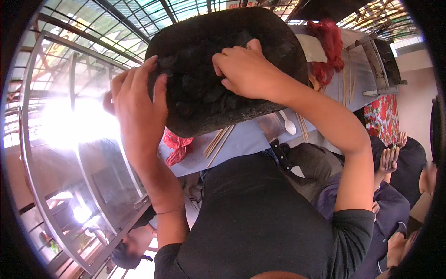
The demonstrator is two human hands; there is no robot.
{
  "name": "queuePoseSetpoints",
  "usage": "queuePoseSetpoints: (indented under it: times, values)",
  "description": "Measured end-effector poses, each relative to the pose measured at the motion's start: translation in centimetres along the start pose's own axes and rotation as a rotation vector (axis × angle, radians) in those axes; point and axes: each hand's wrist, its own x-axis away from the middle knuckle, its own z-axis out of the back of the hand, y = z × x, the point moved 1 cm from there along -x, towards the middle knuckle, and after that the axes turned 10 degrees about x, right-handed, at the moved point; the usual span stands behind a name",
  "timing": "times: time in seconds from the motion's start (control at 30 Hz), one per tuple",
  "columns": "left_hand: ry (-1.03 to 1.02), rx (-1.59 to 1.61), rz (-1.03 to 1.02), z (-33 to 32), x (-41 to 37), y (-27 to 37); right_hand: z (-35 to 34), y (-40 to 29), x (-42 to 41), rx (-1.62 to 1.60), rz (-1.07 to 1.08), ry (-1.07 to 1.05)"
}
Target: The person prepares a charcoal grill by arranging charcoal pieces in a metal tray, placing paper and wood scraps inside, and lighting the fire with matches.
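A dark, rounded rectangular container (195,129) with black lumps that look like charcoal (195,80) inside spans the top centre. My left hand (139,94) is at its left rim, thumb and fingers curved around the edge. My right hand (244,68) is over the black lumps with its fingers bent down; whether it pinches a lump cannot be told. Below the container, on a pale blue tabletop (244,139), lie thin wooden sticks (218,141), a crumpled red plastic bag (178,146) and a white plastic spoon (288,123).
A metal-framed glass case (75,139) stands at the left. Another red plastic bag (327,48), more sticks (349,83) and a metal-framed stand (376,66) are at the upper right. Several people sit or stand at the lower right; another person is at the lower left. Wire mesh runs behind.
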Motion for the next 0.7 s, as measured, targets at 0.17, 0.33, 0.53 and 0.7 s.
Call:
queuePoseSetpoints:
  times: [0.17, 0.33, 0.53, 0.7]
  values:
    - [0.004, 0.012, 0.048, 0.4, 0.7, -0.3, 0.2, -0.3, -0.6, 0.027, -0.13, -0.15]
    - [-0.052, 0.014, 0.054, -0.9, 1.2, -0.6, 2.2, 0.0, -1.1, -0.041, -0.175, -0.144]
    - [-0.135, 0.006, 0.071, -1.4, 1.5, -0.7, 6.5, -0.7, 0.3, -0.137, -0.108, -0.033]
    - [-0.189, 0.025, 0.046, -1.0, 0.6, -0.2, 3.9, -3.8, 0.7, -0.218, -0.029, -0.13]
